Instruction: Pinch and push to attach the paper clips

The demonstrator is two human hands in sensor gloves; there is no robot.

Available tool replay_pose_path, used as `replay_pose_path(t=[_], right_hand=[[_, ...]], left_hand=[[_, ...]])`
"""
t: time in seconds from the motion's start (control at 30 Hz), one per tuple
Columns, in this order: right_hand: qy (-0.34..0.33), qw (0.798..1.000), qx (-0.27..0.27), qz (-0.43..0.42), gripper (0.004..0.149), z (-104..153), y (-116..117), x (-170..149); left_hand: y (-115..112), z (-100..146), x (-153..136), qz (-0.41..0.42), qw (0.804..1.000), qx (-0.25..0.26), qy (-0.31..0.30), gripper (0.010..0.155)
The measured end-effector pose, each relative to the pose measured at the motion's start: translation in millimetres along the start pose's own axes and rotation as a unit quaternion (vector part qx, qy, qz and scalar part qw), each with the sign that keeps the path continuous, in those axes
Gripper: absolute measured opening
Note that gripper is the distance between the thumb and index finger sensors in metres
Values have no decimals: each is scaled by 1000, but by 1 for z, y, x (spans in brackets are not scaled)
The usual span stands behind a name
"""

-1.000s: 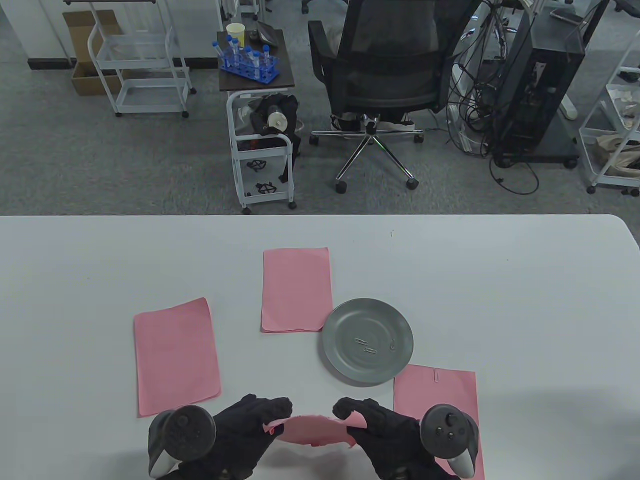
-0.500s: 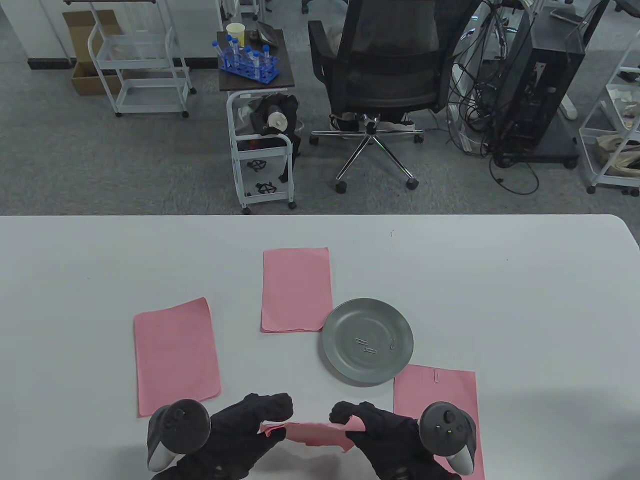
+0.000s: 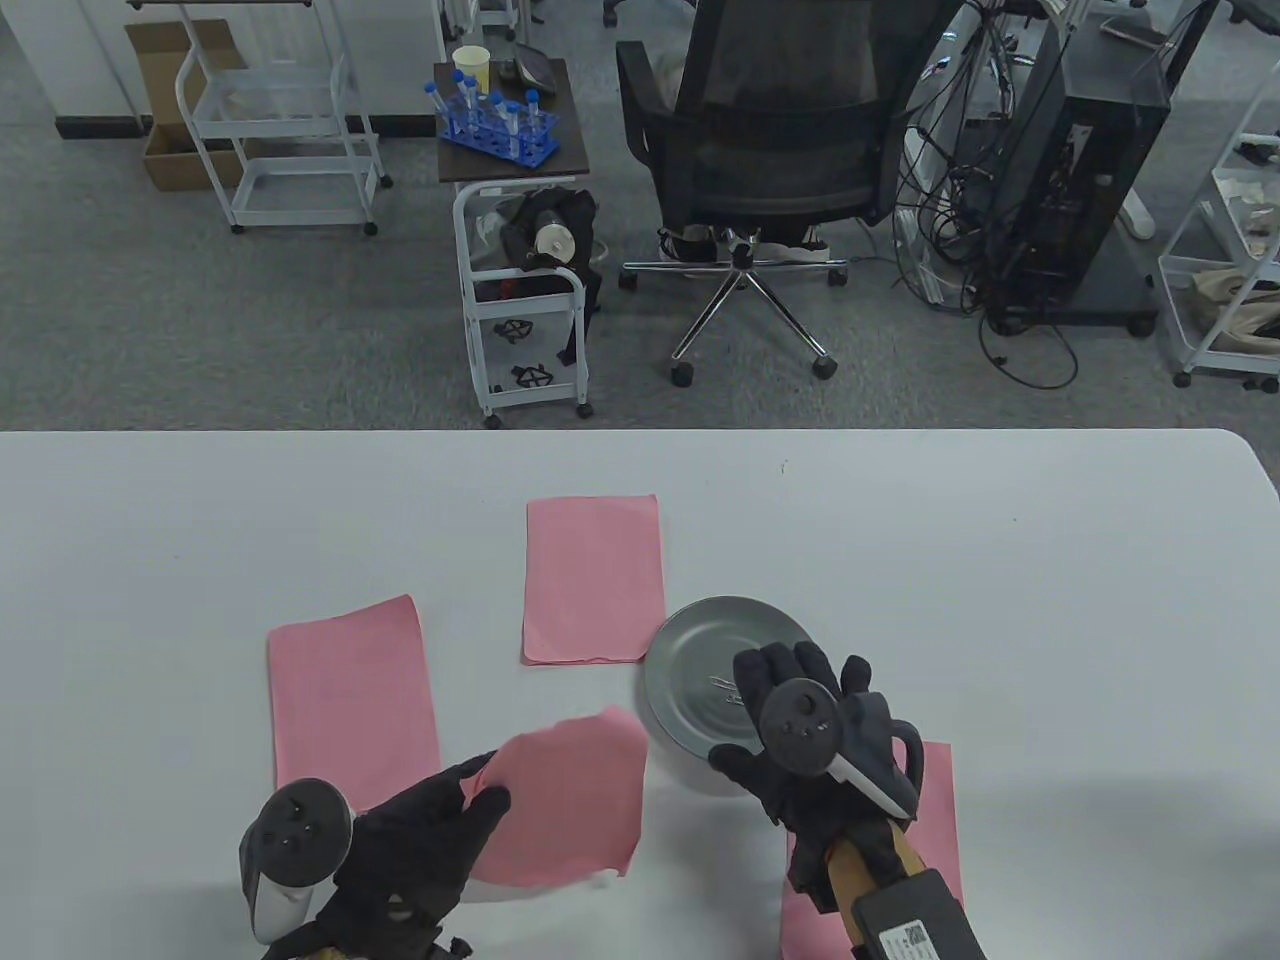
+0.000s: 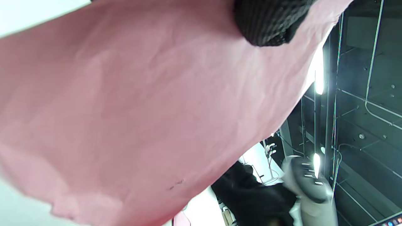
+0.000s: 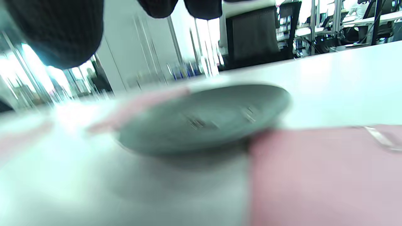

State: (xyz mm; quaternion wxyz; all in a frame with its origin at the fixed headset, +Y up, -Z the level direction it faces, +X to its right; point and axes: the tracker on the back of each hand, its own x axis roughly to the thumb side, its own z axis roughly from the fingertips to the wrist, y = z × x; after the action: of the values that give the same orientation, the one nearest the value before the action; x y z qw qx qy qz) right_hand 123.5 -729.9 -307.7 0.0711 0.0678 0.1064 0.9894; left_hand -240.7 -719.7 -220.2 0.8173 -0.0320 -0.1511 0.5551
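One pink paper sheet (image 3: 565, 800) is pinched at its corner by the left hand (image 3: 420, 840), lifted off the table, w/ the right hand (image 3: 800, 730) spread-fingered over the round grey metal dish (image 3: 680, 660) of small wire paper clips (image 5: 201, 123); best pinch one clip by its end.

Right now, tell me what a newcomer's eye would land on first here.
The black-gloved left hand holds a pink paper sheet lifted off the white table near its front edge. The black-gloved right hand hovers over the round grey metal plate, where small paper clips lie. Three more pink sheets lie flat around them.
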Motion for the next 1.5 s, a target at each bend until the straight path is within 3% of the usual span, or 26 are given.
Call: replay_pose_path(t=[0.1, 0.23, 0.37, 0.5, 0.7, 1.03, 1.13, 1.27, 1.37, 1.5], right_hand=[[47, 991, 88, 91, 96, -23, 26, 5], [66, 985, 114, 115, 105, -39, 39, 5], [77, 985, 122, 89, 98, -45, 38, 3], [35, 995, 45, 84, 76, -34, 37, 9], [-1, 990, -59, 125, 46, -13, 36, 25], [-11, 997, -72, 20, 37, -8, 25, 14], [-17, 996, -82, -15, 39, 1, 5, 15], [-103, 974, -160, -120, 40, 45, -44, 47], [-151, 960, -226, -60, 40, 77, -60, 80], [-184, 927, -325, 40, 39, 114, -54, 121]], left_hand=[[2, -1, -2, 11, 1000, -4, 5, 44], [1, -3, -3, 9, 1000, -15, 7, 44], [-2, -5, -4, -1, 1000, -26, 9, 44], [-4, -5, -4, -3, 1000, -28, 11, 44], [-4, -6, -7, -9, 999, -28, 21, 44], [-5, -7, -7, -11, 999, -23, 29, 44], [-5, -8, -7, -19, 999, -19, 34, 43], [-6, -9, 1, -77, 997, -10, 24, 43], [-11, -9, 8, -121, 992, -14, 8, 43], [-24, -6, 21, -183, 982, -31, -22, 43]])
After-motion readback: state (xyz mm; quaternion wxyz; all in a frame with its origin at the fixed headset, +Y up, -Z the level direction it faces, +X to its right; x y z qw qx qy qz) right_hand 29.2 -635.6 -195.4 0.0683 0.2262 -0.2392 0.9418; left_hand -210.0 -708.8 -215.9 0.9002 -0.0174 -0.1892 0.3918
